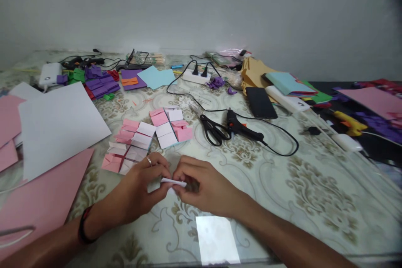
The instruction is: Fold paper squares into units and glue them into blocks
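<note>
A small folded piece of white paper (173, 182) is pinched between my two hands, edge on to me. My left hand (143, 188), with a ring on one finger, grips its left end between thumb and fingers. On its right end, the thumb and fingers of my right hand (204, 182) are closed. Just beyond my left hand lie folded pink and white paper pieces (133, 140) in rows, and a second such block (171, 127) sits to its right. A white square of paper (217, 240) rests near the table's front edge, below my right hand.
Black scissors (215, 130) and a black glue gun (243, 127) with a looping cable lie beyond my right hand. Large white sheets (63, 127) and pink sheets (47, 205) cover the left side. Behind are a power strip (196, 76), a black phone-like slab (260, 102) and purple folded papers (102, 85).
</note>
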Demonstrator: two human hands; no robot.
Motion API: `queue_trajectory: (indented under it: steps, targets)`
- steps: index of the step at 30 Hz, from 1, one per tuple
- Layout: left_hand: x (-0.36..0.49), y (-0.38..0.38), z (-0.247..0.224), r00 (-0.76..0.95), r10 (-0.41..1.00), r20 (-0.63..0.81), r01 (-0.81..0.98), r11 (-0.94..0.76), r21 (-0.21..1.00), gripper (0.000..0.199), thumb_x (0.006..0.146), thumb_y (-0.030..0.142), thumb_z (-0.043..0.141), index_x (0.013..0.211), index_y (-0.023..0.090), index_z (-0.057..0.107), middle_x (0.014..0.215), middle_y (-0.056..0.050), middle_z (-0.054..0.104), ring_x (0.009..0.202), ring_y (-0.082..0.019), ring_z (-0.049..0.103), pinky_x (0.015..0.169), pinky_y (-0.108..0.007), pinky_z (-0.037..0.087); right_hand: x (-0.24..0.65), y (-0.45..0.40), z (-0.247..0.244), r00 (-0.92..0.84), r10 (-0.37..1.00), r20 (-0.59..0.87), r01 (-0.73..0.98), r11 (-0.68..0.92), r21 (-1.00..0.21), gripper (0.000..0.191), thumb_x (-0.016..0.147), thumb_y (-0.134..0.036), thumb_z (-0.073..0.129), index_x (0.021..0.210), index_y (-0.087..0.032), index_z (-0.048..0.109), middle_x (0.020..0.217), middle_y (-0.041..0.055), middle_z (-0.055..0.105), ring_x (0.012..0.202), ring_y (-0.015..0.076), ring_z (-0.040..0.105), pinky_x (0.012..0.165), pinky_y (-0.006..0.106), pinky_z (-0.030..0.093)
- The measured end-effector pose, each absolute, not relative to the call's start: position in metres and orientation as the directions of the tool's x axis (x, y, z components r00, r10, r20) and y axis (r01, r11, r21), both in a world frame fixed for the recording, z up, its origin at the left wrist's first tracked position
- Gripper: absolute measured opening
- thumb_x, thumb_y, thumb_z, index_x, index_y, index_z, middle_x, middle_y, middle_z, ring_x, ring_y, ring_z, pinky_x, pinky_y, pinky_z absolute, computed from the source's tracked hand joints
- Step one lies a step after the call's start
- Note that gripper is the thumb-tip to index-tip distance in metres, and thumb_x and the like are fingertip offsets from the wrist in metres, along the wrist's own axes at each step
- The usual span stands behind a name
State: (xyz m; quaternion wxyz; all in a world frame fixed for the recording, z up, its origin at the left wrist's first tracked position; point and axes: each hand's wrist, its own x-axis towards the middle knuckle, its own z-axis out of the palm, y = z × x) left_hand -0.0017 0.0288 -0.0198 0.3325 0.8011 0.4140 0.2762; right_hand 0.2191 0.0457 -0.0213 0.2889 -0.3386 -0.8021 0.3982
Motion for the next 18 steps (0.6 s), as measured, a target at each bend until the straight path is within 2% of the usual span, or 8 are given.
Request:
queue_trajectory:
  steps: [7, 18]
  targets:
    - [0.0004, 0.0243, -0.0135, 0.525, 0.827, 0.201, 0.460, -0.475, 0.750, 0.013, 0.091, 0.011, 0.065, 0.098, 0.021, 0.064, 0.106, -0.002, 0.064, 0.098, -0.015, 0.064, 0.087, -0.026, 0.051, 0.2204, 0.0441, -0.0220, -0.618, 0.749, 0.241, 0.295, 0.505, -0.812, 0.010, 0.081, -0.010, 0.069, 0.083, -0.018, 0.063, 0.078, -0.0031, 0.054, 0.067, 0.0101, 0.050, 0.060, 0.022, 0.036]
    - [-0.0043, 0.0302, -0.0122, 0.398, 0.871, 0.288, 0.500, -0.469, 0.728, 0.013, 0.092, 0.010, 0.061, 0.094, 0.022, 0.063, 0.102, -0.001, 0.061, 0.095, -0.014, 0.062, 0.086, -0.025, 0.049, 0.2253, 0.0488, -0.0192, -0.550, 0.788, 0.276, 0.347, 0.517, -0.782, 0.010, 0.083, -0.010, 0.063, 0.084, -0.019, 0.060, 0.080, -0.0027, 0.052, 0.065, 0.0093, 0.050, 0.059, 0.022, 0.037]
